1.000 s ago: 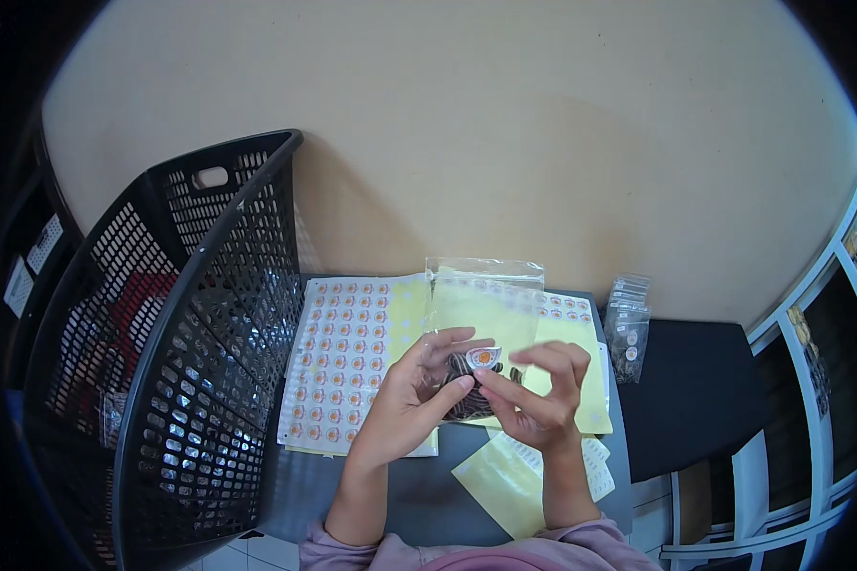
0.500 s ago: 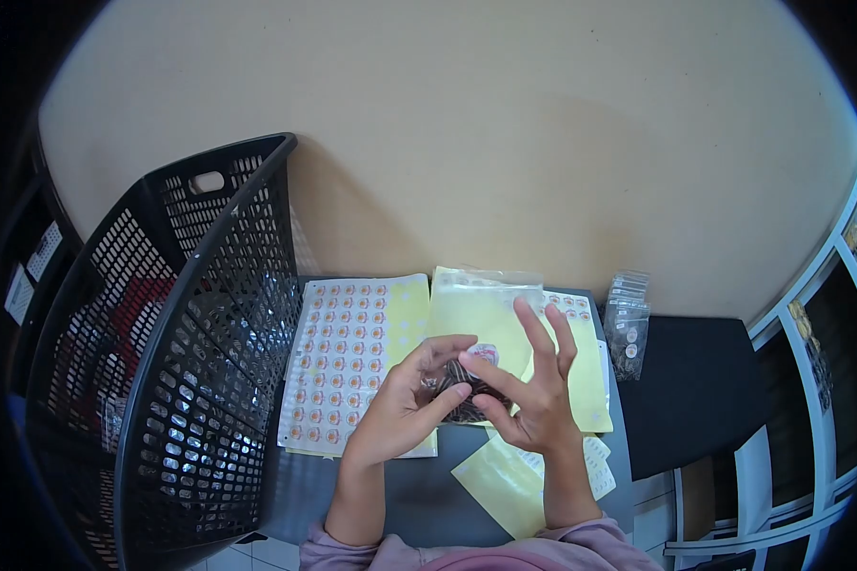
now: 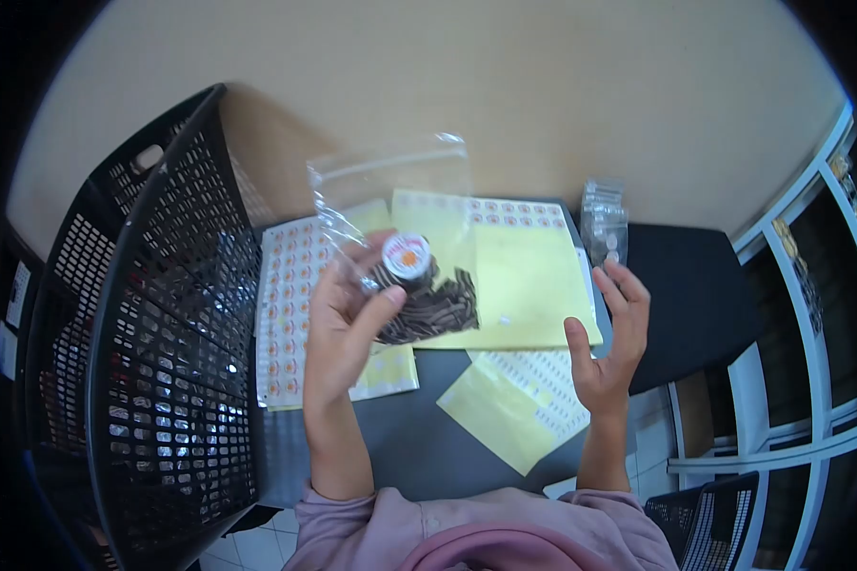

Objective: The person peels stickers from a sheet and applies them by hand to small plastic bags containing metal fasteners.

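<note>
My left hand (image 3: 338, 314) grips a clear zip bag (image 3: 395, 190) by its left side, thumb in front. Dark brown strips (image 3: 438, 314) lie in the bottom of this bag, and a round white sticker (image 3: 407, 257) with an orange centre and reddish lettering sits on its front. Off to the right, my right hand (image 3: 614, 347) is open and holds nothing, its fingers apart. Behind the bag lies a yellow backing sheet (image 3: 533, 276). A sheet of round stickers (image 3: 281, 328) lies to the left, partly covered by the hand.
A tall black plastic basket (image 3: 162, 314) stands at the left, with bagged items showing through its holes. At the back right is a row of filled clear bags (image 3: 605, 224). Smaller label sheets (image 3: 505, 423) overlap on the grey table (image 3: 400, 419). White shelving (image 3: 781, 457) stands farther right.
My left hand has raised and turned the bag, so its front with the sticker shows. My right hand has come off the bag and moved right. The view has shifted.
</note>
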`<state>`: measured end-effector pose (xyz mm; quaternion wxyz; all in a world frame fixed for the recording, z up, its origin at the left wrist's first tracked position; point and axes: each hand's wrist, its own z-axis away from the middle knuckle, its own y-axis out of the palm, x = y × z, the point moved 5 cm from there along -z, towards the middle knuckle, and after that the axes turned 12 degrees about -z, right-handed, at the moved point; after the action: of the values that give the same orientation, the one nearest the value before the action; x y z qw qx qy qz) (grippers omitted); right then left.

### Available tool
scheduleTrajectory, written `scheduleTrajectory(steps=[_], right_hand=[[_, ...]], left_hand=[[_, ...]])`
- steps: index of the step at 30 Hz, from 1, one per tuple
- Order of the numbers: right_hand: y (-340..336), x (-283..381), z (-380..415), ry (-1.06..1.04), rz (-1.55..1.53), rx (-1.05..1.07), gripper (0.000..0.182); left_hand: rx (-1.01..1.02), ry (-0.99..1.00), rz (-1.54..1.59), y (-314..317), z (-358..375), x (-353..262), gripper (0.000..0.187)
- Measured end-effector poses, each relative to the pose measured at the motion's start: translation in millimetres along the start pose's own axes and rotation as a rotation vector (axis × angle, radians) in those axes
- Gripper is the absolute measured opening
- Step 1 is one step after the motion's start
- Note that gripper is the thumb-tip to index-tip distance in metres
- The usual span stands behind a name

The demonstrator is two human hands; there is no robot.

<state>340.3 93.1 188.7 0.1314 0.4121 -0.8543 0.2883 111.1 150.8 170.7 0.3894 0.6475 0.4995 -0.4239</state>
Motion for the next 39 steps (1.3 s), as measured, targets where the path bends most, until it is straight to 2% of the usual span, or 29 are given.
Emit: scheduleTrajectory(steps=[2, 3, 6, 9, 11, 12, 14, 16, 17, 20, 32, 39], right_hand=[[-2.9, -22.8, 29.4, 0.182, 0.049, 0.066, 0.037], [-5.2, -34.5, 47.7, 0.25, 0.098, 0.082, 0.036], [-16.7, -58.4, 101.8, 0.402, 0.128, 0.086, 0.032], [-29.4, -62.0, 133.8, 0.54, 0.065, 0.161, 0.031], [-24.3, -53.2, 145.3, 0.517, -0.01, 0.312, 0.03], [-20.5, -51.3, 151.2, 0.5, -0.017, 0.381, 0.037], [-13.8, -44.8, 151.9, 0.507, -0.018, 0.389, 0.04], [-7.4, -41.3, 152.3, 0.501, 0.009, 0.397, 0.051], [-4.3, -42.0, 154.3, 0.504, 0.011, 0.401, 0.051], [1.7, -44.3, 157.3, 0.507, 0.013, 0.352, 0.046], [3.3, -48.6, 162.8, 0.577, -0.038, 0.27, 0.033], [3.7, -50.3, 162.1, 0.631, -0.073, 0.237, 0.023]], left_hand=[[-0.07, 0.106, 0.032, 0.0, 0.3, -12.7, 0.042], [-0.064, 0.096, 0.037, 1.0, 1.3, -11.7, 0.042], [-0.163, -0.012, 0.014, 4.1, 4.4, -0.5, 0.036], [-0.08, -0.121, 0.113, 17.5, 13.3, 29.7, 0.033], [-0.032, -0.282, 0.271, 38.8, 24.7, 49.2, 0.03], [-0.016, -0.358, 0.324, 50.3, 28.2, 59.7, 0.029], [-0.001, -0.44, 0.378, 69.0, 34.0, 80.2, 0.029], [0.095, -0.627, 0.57, 89.8, 43.6, 108.4, 0.027], [0.093, -0.632, 0.572, 94.0, 47.3, 119.1, 0.027], [0.041, -0.76, 0.839, 106.6, 62.5, 153.5, 0.024], [0.114, -0.798, 0.618, 110.7, 75.1, 164.4, 0.025], [0.106, -0.814, 0.598, 112.1, 74.7, 163.7, 0.026]])
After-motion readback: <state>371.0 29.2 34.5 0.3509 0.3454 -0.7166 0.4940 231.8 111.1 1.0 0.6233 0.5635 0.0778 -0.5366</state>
